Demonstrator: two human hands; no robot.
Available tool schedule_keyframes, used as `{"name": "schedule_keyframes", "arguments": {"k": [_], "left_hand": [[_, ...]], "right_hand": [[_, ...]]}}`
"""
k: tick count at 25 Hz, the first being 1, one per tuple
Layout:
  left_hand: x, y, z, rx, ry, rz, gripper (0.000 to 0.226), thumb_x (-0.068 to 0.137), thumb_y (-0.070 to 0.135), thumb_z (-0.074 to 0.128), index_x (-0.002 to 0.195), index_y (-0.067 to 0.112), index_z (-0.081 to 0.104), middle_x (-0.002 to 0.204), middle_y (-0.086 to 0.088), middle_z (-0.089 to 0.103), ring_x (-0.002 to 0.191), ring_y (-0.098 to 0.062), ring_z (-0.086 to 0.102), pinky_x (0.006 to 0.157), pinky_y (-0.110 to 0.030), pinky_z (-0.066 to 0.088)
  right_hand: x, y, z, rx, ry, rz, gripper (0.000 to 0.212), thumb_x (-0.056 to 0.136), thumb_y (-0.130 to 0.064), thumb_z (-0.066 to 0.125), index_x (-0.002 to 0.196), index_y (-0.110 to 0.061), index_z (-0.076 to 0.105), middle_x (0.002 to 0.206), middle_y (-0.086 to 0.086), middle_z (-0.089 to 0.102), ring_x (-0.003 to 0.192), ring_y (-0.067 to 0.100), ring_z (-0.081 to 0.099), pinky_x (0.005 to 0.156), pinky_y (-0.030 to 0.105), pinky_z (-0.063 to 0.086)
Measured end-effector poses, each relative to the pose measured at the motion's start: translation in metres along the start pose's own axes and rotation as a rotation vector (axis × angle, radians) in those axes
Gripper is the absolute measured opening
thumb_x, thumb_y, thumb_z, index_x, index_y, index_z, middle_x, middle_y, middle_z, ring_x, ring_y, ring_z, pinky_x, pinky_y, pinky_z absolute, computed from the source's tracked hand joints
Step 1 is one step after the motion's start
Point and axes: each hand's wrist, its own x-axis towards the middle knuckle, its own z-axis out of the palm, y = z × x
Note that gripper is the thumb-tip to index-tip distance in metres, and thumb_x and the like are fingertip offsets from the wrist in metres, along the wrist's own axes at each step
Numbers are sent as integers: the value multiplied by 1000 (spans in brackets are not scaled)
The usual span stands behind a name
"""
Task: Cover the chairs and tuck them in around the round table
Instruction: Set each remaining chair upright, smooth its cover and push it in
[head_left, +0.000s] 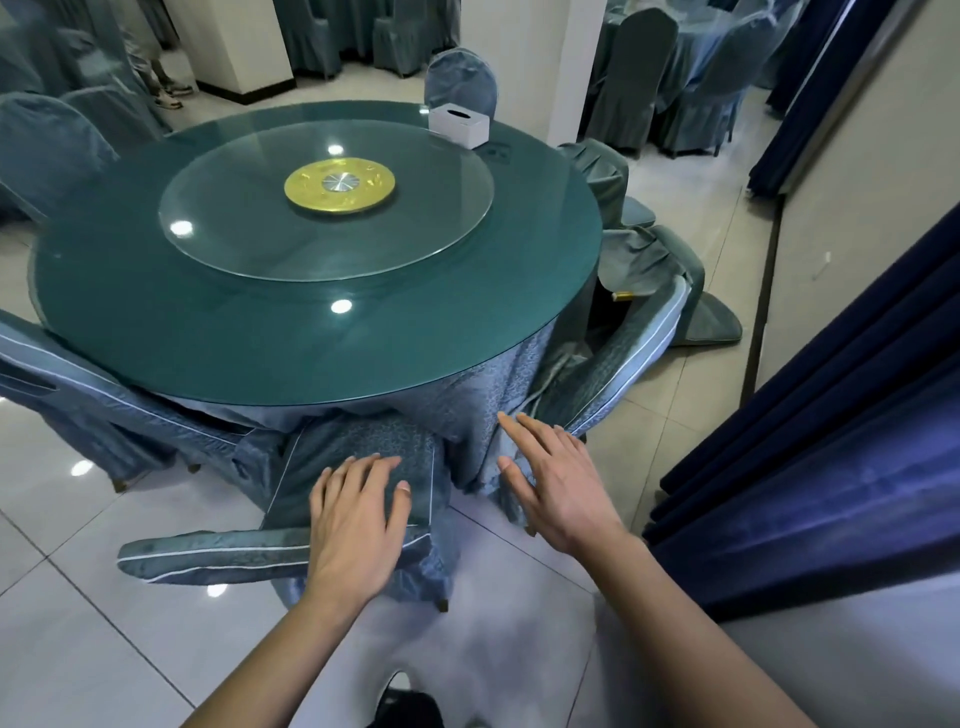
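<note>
I see my left hand resting flat, fingers straight, on the covered chair pushed under the near edge of the round table, while my right hand, fingers spread and holding nothing, hovers by the tablecloth

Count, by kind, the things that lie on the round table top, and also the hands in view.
Glass turntable: 1
Gold disc: 1
White box: 1
Hands: 2, the left hand and the right hand
Total: 5
</note>
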Motion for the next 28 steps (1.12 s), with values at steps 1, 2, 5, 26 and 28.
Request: {"name": "schedule_keyframes", "arguments": {"k": [1, 2, 5, 26, 28], "left_hand": [[3, 8, 1, -2, 5, 12, 50, 95, 43, 28, 133, 26, 56, 140, 3, 55, 138, -22, 41, 122, -43, 16], [7, 17, 3, -3, 8, 24, 51, 95, 43, 28, 134, 26, 55, 140, 3, 54, 139, -21, 40, 122, -42, 15], [21, 42, 9, -17, 15, 65, 50, 96, 42, 29, 135, 25, 55, 143, 2, 54, 140, -22, 40, 122, -42, 16], [176, 209, 84, -115, 28, 132, 43, 101, 40, 35, 139, 27, 51, 141, 6, 52, 137, -19, 41, 121, -42, 20], [187, 225, 86, -124, 38, 143, 42, 102, 40, 37, 140, 27, 50, 142, 6, 52, 138, -19, 40, 121, -42, 20]], "right_hand": [[1, 5, -4, -4, 6, 1, 55, 105, -50, 31, 156, -32, 26, 155, -5, 39, 142, 11, 31, 121, 32, 18], [2, 12, -8, -10, 10, 5, 54, 105, -50, 32, 156, -32, 27, 154, -5, 39, 141, 11, 32, 120, 33, 20], [4, 33, -19, -15, 4, 28, 54, 105, -50, 31, 156, -34, 25, 155, -5, 38, 140, 12, 32, 118, 34, 23], [130, 231, -114, -87, 8, 71, 55, 103, -57, 25, 155, -40, 22, 151, -8, 40, 139, 14, 35, 118, 38, 27], [141, 248, -124, -89, 12, 81, 55, 103, -58, 24, 155, -41, 20, 152, -8, 39, 140, 15, 34, 118, 39, 27]]}}
